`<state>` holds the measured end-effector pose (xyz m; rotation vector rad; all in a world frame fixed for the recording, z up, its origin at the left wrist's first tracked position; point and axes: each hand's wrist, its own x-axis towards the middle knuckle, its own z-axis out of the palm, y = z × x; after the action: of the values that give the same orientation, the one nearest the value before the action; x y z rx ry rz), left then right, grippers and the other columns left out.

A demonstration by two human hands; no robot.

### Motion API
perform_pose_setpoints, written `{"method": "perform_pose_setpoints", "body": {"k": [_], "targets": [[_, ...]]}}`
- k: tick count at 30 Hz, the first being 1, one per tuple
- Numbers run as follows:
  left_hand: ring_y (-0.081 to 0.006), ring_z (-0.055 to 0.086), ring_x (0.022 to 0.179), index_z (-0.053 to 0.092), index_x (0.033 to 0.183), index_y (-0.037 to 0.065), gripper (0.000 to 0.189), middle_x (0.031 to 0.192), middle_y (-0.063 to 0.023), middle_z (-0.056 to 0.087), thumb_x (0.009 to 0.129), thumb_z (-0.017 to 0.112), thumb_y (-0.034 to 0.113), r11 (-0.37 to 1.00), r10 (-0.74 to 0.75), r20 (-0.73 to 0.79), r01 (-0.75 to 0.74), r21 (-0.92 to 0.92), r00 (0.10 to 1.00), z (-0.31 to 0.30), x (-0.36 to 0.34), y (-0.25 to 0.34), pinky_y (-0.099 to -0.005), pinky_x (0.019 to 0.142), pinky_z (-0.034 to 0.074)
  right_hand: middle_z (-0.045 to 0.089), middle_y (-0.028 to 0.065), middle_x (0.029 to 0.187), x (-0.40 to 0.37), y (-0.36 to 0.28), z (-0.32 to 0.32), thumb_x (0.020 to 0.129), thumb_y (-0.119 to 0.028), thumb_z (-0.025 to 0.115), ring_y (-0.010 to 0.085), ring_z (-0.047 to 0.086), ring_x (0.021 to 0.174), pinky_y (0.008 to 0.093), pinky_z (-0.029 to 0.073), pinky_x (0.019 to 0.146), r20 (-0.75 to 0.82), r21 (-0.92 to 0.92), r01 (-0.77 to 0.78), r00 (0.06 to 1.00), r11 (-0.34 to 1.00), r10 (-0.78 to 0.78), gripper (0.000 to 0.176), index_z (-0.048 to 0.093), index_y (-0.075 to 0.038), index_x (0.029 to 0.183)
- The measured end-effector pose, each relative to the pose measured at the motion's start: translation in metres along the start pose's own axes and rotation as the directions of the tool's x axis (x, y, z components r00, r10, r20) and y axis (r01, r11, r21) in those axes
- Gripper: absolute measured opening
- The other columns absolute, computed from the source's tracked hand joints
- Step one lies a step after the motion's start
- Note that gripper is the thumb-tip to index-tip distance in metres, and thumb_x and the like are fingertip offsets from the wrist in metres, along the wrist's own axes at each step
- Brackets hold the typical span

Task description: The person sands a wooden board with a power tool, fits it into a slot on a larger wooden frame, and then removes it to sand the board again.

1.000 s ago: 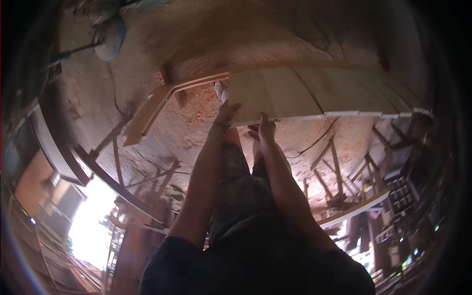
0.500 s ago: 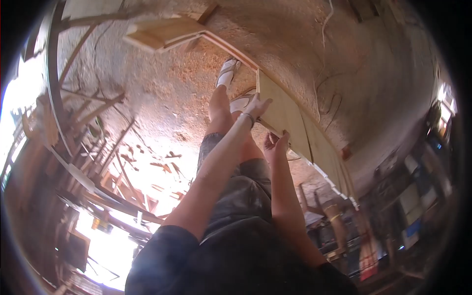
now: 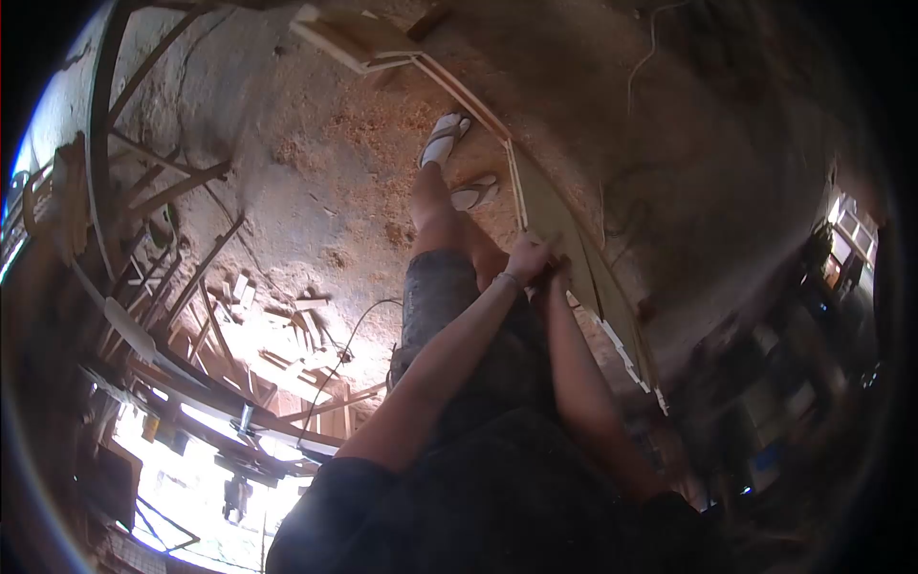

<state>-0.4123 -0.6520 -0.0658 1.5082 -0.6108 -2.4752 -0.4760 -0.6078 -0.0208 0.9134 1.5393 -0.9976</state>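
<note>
Long pale wooden panels lean together in a row to the right of my legs, with white edges showing at their lower end. My left hand, a band on its wrist, is at the near edge of the panels, its fingers bent around something I cannot make out. Close beside and partly under it is my right hand, its fingers mostly hidden and dark. A narrow light strip runs up from my left hand along the panel's edge.
More boards lie beyond the panels at the top. My sandalled feet stand on a dusty floor. Wood scraps lie at the left, beside a tangle of wooden frames. A thin cable curves near my leg.
My left hand has moved down towards my body and now meets my right hand. The light strip stands out more from the panels. The view has shifted and darkened.
</note>
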Motion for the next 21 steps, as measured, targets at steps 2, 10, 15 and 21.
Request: {"method": "perform_pose_setpoints", "body": {"k": [2,10,15,21], "targets": [[-0.0259,0.068,0.096,0.056,0.134,0.000,0.053,0.117,-0.0147,0.068,0.091,0.070,0.026,0.992,-0.094,-0.092,0.086,-0.091,0.991,0.007,0.003,0.006,-0.0391,0.078,0.056,0.065,0.0052,0.123,0.004,-0.005,-0.016,0.105,-0.062,0.031,0.0192,0.065,0.102,0.0326,0.054,0.071,0.073,-0.049,0.002,0.997,0.999,0.002,0.062,0.056,-0.012,0.131],[-0.0223,0.070,0.090,0.070,0.111,-0.002,0.033,0.100,-0.0130,0.070,0.095,0.062,0.026,0.994,-0.001,-0.231,0.026,0.105,0.973,-0.039,-0.068,0.106,-0.0356,0.070,0.059,0.068,0.0096,0.079,-0.096,-0.011,-0.039,0.105,-0.052,0.047,0.0190,0.069,0.066,0.0316,0.056,0.057,0.309,-0.378,0.167,0.950,0.911,-0.045,0.053,0.066,-0.003,0.103],[-0.0191,0.072,0.103,0.074,0.115,-0.004,0.027,0.108,-0.0117,0.076,0.098,0.062,0.014,0.809,0.074,0.037,-0.082,0.583,0.997,-0.162,-0.176,0.214,-0.0323,0.096,0.054,0.068,0.0052,0.081,-0.096,-0.030,-0.076,0.105,-0.045,0.053,0.0143,0.068,0.073,0.0302,0.054,0.066,0.348,-0.410,0.508,0.855,0.758,-0.385,0.044,0.066,-0.004,0.100],[-0.0209,0.070,0.085,0.072,0.105,-0.002,0.033,0.094,-0.0068,0.072,0.073,0.077,0.006,0.714,0.120,-0.186,0.046,0.699,0.975,-0.225,-0.294,0.443,-0.0344,0.079,0.055,0.055,0.0122,0.139,-0.052,-0.028,-0.051,0.099,-0.034,0.069,0.0196,0.052,0.128,0.0361,0.048,0.102,0.528,-0.065,0.531,0.737,0.845,-0.422,0.064,0.039,-0.008,0.150]]}}
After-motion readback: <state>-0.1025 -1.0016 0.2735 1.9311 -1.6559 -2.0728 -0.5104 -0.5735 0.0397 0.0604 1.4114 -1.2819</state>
